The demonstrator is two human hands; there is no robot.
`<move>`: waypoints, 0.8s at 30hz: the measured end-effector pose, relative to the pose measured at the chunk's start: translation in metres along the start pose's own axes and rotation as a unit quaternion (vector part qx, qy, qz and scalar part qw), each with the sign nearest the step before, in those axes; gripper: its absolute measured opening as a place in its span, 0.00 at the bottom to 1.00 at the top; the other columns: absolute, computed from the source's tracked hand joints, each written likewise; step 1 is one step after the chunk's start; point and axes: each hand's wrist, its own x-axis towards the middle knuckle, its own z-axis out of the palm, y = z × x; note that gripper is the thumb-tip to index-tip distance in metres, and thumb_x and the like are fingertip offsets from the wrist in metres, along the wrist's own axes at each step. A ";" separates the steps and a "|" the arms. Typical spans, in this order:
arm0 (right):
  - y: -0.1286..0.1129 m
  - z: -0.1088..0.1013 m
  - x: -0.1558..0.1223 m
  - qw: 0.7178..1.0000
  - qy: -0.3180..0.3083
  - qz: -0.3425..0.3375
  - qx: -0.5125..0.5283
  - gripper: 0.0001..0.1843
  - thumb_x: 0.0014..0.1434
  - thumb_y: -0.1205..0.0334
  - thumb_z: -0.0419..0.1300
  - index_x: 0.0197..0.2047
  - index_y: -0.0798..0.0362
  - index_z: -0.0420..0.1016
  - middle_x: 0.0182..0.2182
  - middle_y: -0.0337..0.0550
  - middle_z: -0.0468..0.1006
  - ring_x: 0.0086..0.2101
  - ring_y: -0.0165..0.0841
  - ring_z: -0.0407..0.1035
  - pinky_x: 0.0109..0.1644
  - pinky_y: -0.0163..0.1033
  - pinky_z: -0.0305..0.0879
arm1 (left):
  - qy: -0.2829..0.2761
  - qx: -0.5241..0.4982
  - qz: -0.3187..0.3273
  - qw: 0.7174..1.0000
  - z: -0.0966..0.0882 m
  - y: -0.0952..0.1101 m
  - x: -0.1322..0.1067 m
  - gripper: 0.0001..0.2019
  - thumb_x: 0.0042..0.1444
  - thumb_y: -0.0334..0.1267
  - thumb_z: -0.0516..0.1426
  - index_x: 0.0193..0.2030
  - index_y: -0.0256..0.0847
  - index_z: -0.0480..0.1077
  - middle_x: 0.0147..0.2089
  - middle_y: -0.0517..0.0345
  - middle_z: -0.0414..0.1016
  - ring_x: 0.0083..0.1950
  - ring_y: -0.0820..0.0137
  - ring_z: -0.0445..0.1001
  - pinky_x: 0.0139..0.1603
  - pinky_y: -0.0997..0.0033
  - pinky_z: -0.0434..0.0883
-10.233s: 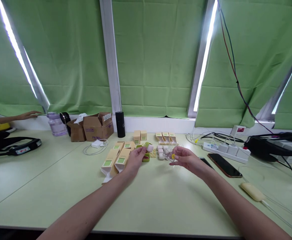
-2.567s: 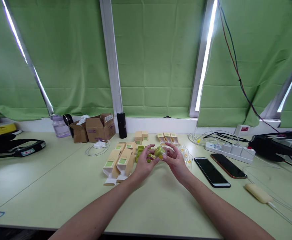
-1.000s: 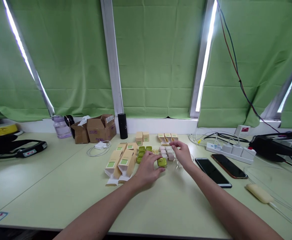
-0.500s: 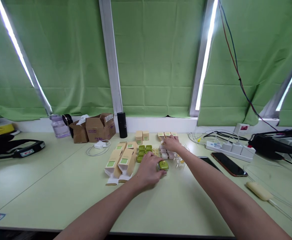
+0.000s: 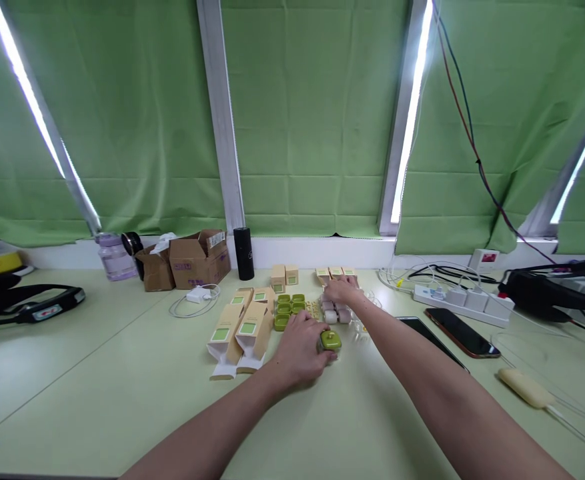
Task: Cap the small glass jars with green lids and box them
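My left hand (image 5: 299,350) is closed around a small clear container with a green lid (image 5: 331,340), low over the table or on it; which I cannot tell. Farther back, my right hand (image 5: 340,291) has its fingers curled down at a cluster of pale lilac, rounded-square pieces (image 5: 329,306). Whatever its fingertips pinch is too small and covered to make out. Green square pieces (image 5: 283,309) stand in rows left of the lilac ones, with small yellowish bits (image 5: 313,309) between the two groups. Clear plastic pieces (image 5: 361,327) lie beside my right forearm.
Tan cartons (image 5: 255,328) with open flaps lie left of my left hand. Small tan boxes (image 5: 291,275) stand behind. Two dark phones (image 5: 461,332) and a power strip (image 5: 462,300) sit on the right. Cardboard boxes (image 5: 199,261) and a black cylinder (image 5: 243,253) line the back.
The view has tilted slightly. My left hand, still holding the green-lidded container, has shifted a little right and nearer. My right fingers have moved slightly left over the lilac pieces.
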 end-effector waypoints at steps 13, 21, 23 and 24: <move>-0.003 -0.008 -0.023 0.983 0.160 -0.063 0.065 0.18 0.75 0.68 0.48 0.51 0.52 0.80 0.60 0.52 0.78 0.58 0.45 0.70 0.63 0.55 0.61 | 0.161 -0.090 -0.027 0.982 -0.007 -0.010 0.004 0.15 0.69 0.48 0.54 0.52 0.43 0.76 0.52 0.46 0.80 0.60 0.50 0.68 0.61 0.46 0.68; -0.010 -0.019 -0.091 0.946 0.288 -0.116 0.095 0.24 0.74 0.70 0.43 0.63 0.53 0.73 0.68 0.52 0.71 0.63 0.44 0.62 0.64 0.52 0.50 | 0.197 -0.349 -0.134 0.906 -0.014 -0.031 0.021 0.23 0.66 0.60 0.55 0.48 0.43 0.77 0.45 0.48 0.83 0.55 0.54 0.76 0.59 0.53 0.70; -0.012 -0.018 -0.114 0.916 0.351 -0.173 0.086 0.23 0.73 0.71 0.46 0.63 0.54 0.72 0.66 0.52 0.74 0.61 0.45 0.64 0.63 0.53 0.51 | 0.180 -0.435 -0.160 0.868 -0.017 -0.035 0.024 0.27 0.64 0.64 0.56 0.49 0.41 0.78 0.44 0.46 0.84 0.54 0.53 0.77 0.57 0.54 0.70; -0.014 -0.016 -0.126 0.902 0.376 -0.195 0.078 0.23 0.71 0.72 0.47 0.64 0.55 0.72 0.65 0.52 0.75 0.61 0.46 0.64 0.63 0.54 0.51 | 0.168 -0.466 -0.175 0.851 -0.019 -0.036 0.024 0.29 0.63 0.66 0.57 0.49 0.40 0.78 0.44 0.45 0.84 0.54 0.53 0.77 0.57 0.54 0.70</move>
